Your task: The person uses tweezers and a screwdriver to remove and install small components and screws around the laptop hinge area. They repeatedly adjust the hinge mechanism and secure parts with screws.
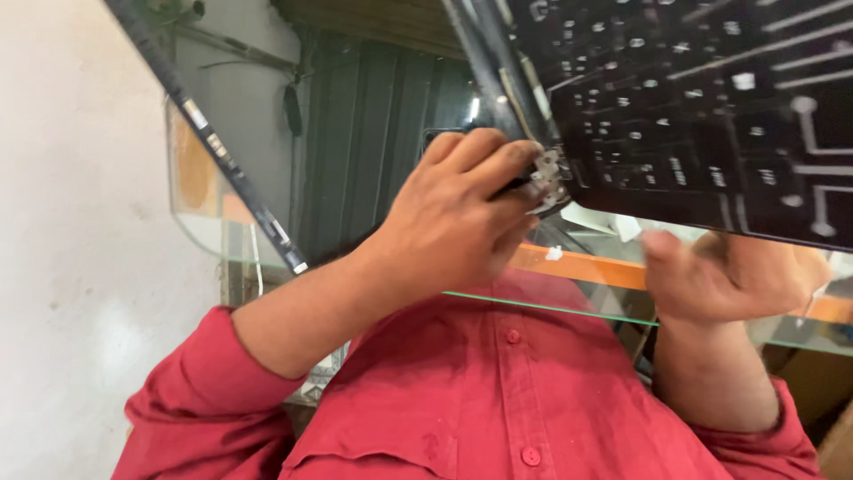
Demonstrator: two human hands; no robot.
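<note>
Black laptop base panel (702,116), underside up with white markings and slots, fills the top right of the head view, tilted, held up off the glass tabletop (551,307). Left hand (453,222) is curled closed at the panel's lower left corner, fingertips pinching around a small silver hinge bracket (546,178) there. Right hand (729,276) sits under the panel's lower edge, fingers folded in and touching it from below; blurred, so can't tell if it grips the edge or just props it. Thin dark bezel strip (227,164) runs diagonally at left, well apart from both hands. Orange band (586,265) shows through the glass below the panel. Red shirt (498,391) with buttons fills the bottom, sleeves rolled to the elbows.
</note>
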